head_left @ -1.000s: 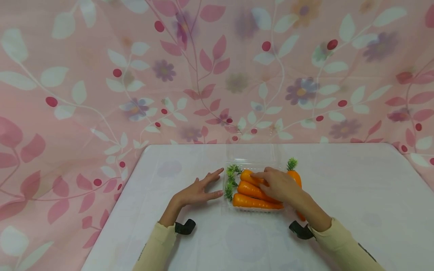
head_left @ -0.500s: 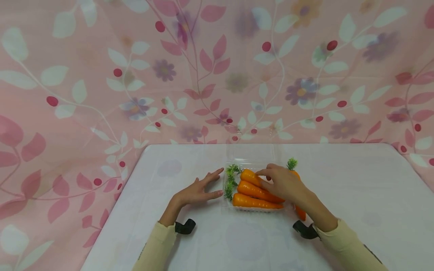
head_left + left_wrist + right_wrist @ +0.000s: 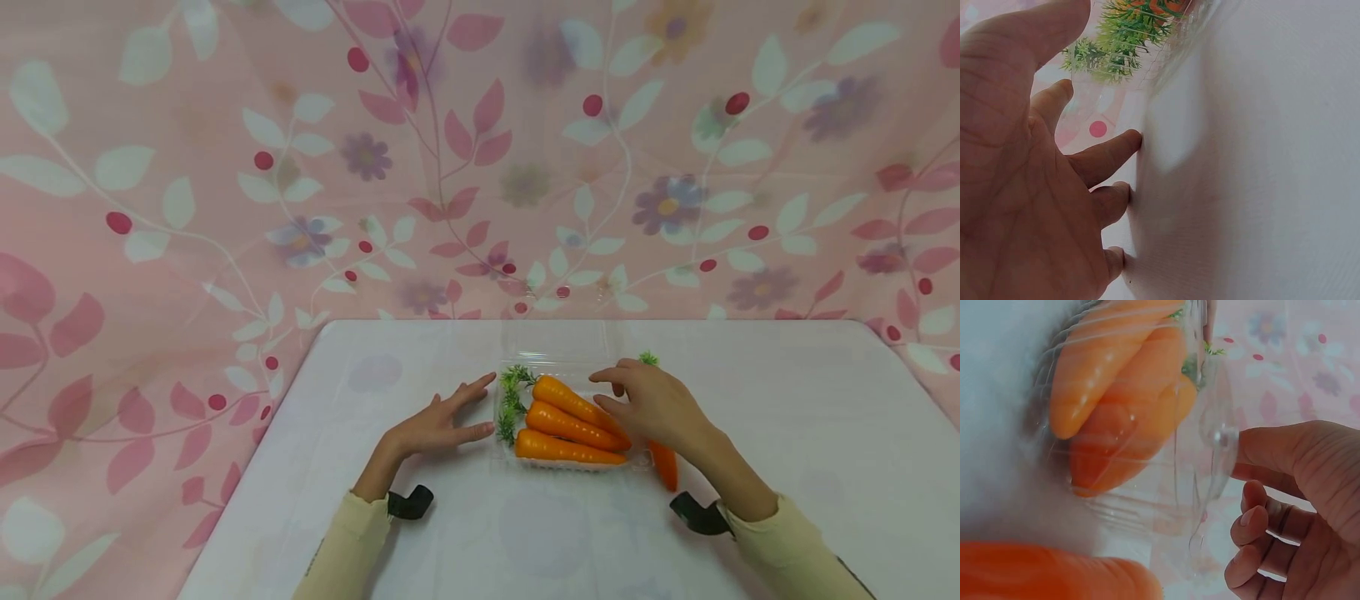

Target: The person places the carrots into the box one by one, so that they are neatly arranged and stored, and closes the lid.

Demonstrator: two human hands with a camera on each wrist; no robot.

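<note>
Three orange carrots lie side by side in a clear plastic box, their green leafy tops at its left end. My left hand is spread beside that end; in the left wrist view its fingertips touch the white tabletop. Over the box's right side hovers my right hand, loosely bent and holding nothing. Below it lies another carrot, outside the box and partly hidden by the hand. In the right wrist view this loose carrot appears beside the box.
The box's transparent lid stands open toward the back. A white table extends to both sides, and a pink floral cloth hangs behind it. A black wrist mount juts from the right sleeve.
My right hand has left the far carrot in the box and moved right, now above the loose carrot. The left hand stays where it was.
</note>
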